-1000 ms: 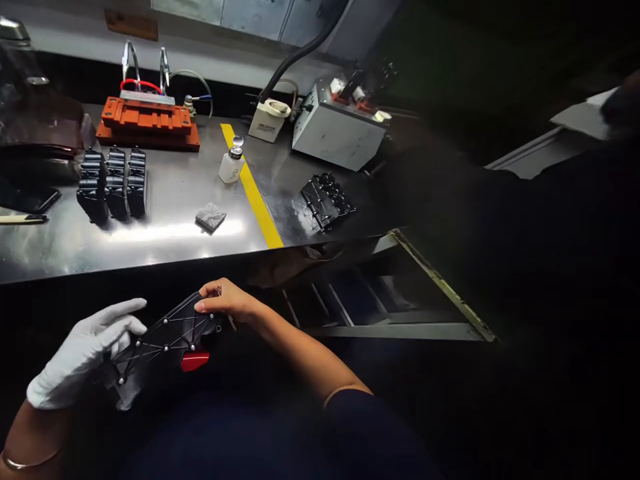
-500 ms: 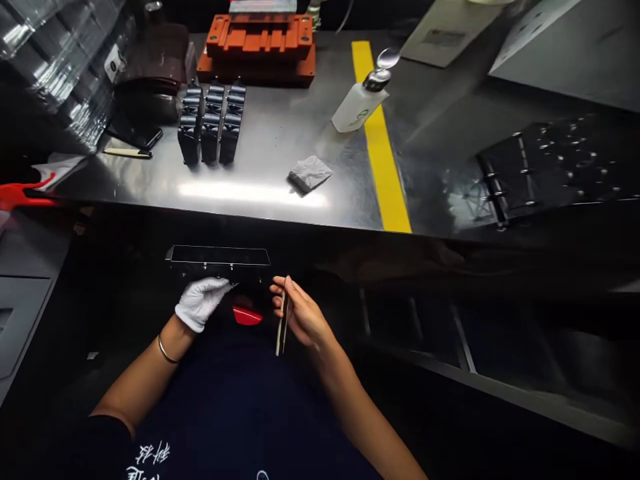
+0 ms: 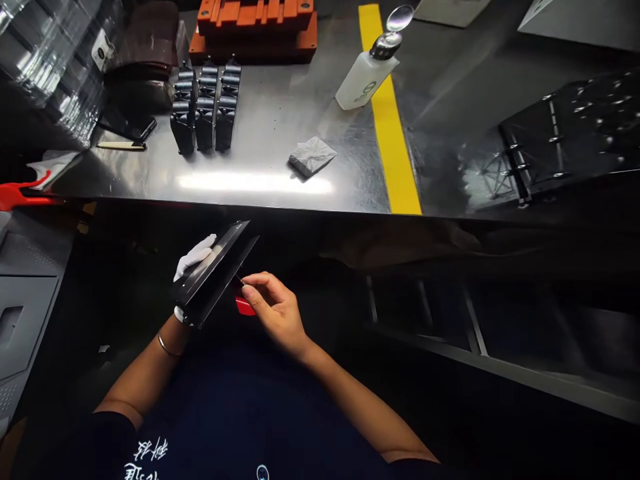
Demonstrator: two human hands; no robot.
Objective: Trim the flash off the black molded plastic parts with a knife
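Note:
My left hand point(image 3: 194, 257), in a white glove, is closed around a long black channel-shaped part point(image 3: 219, 267). The part is tilted, its far end up to the right, and shows a flat face and a dark lengthwise gap. My bare right hand point(image 3: 275, 308) is pinched near the part's right side. From its fingertips a thin dark tip point(image 3: 239, 277) points towards the part; the rest of this slim tool is hidden in the hand. Whether the tip touches the part I cannot tell. A red piece point(image 3: 245, 306) shows just below the right fingers.
On the metal bench point(image 3: 260, 167) stand three black ribbed parts point(image 3: 205, 110), an orange fixture point(image 3: 255, 43), a white pump bottle point(image 3: 365, 80) and a folded grey-white cloth point(image 3: 313, 157). A cream-handled knife point(image 3: 120, 145) lies at left. Yellow tape point(image 3: 395, 140) crosses the bench.
The black part has turned from lying level to a steep slant, with the gloved hand now round its left side. My right hand has moved left to the part, its slim tool turned towards it.

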